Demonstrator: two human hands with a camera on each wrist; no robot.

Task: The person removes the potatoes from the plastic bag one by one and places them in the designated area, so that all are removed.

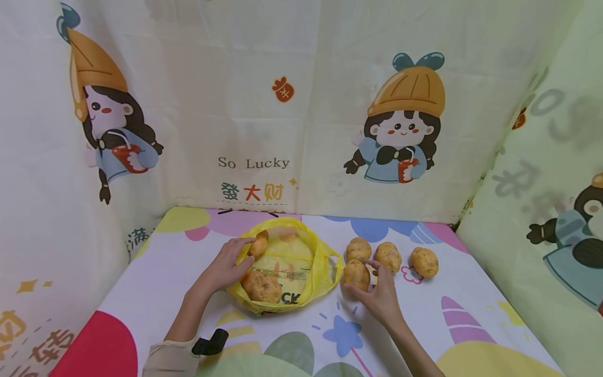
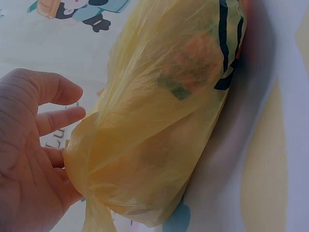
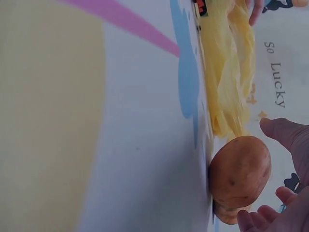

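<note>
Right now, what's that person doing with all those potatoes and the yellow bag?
The person's left hand is at the left edge of the open yellow bag, by a smaller potato near its mouth. A bigger potato lies inside the bag. The right hand is spread around the front potato of four outside the bag; whether it grips it, I can't tell.

Hands (image 1: 229, 267) (image 1: 382, 294), yellow bag (image 1: 326, 280) of potatoes (image 1: 261, 288), four loose potatoes (image 1: 356, 274), one seemingly touched
</note>
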